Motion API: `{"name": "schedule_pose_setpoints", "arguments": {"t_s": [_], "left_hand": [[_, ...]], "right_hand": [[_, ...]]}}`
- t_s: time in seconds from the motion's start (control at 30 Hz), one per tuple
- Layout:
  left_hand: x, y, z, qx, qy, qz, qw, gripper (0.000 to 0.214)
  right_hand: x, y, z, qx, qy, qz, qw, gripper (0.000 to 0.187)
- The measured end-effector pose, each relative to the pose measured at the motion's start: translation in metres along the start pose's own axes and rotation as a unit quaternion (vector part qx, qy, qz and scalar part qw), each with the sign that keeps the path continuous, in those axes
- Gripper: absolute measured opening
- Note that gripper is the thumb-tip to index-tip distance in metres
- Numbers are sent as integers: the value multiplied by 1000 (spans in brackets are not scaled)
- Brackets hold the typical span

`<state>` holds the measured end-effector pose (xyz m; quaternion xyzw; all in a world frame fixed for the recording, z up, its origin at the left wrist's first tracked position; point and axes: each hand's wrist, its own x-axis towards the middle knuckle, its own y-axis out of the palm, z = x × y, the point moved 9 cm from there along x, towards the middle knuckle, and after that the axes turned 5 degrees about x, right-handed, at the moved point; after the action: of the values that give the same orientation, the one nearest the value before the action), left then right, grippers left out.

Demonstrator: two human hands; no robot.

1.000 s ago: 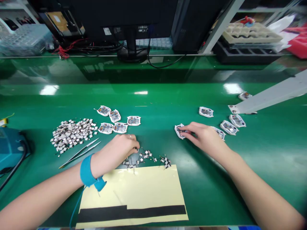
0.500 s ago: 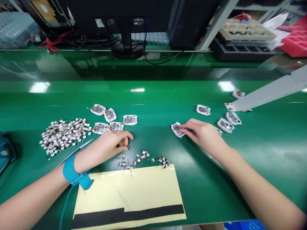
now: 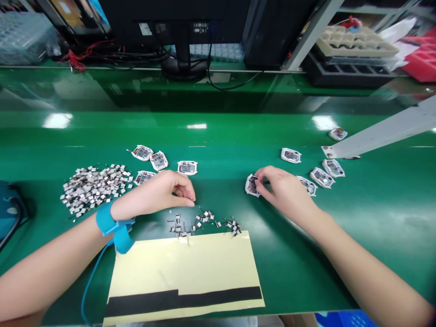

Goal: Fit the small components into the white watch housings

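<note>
My left hand [image 3: 170,190] hovers above the table with its fingers curled and the thumb near the index finger. Whatever it may hold cannot be made out. Below it lie several small square silver components [image 3: 197,222] with thin dark leads. My right hand [image 3: 279,186] pinches a small dark part [image 3: 266,182] over a white casing with a circuit board [image 3: 251,186], which it partly covers. Similar casings sit to the right, one of them [image 3: 307,185] partly behind the right hand. Others, such as one casing [image 3: 187,167], lie beyond my left hand.
A large pile of silver components [image 3: 93,188] lies at left. A yellow sheet with a black strip [image 3: 187,263] lies at the front edge. My left wrist wears a blue strap [image 3: 114,225] with a cord. A white metal bar [image 3: 381,125] slants across the right; a monitor [image 3: 184,50] stands behind.
My left hand has lifted slightly up and right from the loose components; the small part seen at its fingertips no longer shows. My right hand stays at the same casing, its fingers slightly shifted.
</note>
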<state>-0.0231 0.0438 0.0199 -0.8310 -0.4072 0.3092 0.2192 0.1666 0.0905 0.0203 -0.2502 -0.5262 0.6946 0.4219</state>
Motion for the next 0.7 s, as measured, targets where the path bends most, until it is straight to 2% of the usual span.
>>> {"name": "schedule_pose_setpoints", "arguments": {"t_s": [0.07,0.23,0.37,0.5,0.6,0.7], "left_hand": [[3,5,1,6,-7,12,1000,10],[5,11,5,-5,-9,30,999,33],[6,9,1,-87,-3,27,996,39],[10,5,-5,-147,-4,-6,989,30],[19,6,-13,-141,6,-26,990,16],[36,9,-24,-125,29,-41,991,11]], "right_hand": [[2,4,-1,-1,11,19,1000,3],[1,10,-3,47,36,62,996,4],[1,10,-7,98,33,59,993,7],[1,11,-12,140,32,35,989,5],[-1,13,-15,162,39,25,986,6],[-3,13,-14,170,32,23,985,7]]}}
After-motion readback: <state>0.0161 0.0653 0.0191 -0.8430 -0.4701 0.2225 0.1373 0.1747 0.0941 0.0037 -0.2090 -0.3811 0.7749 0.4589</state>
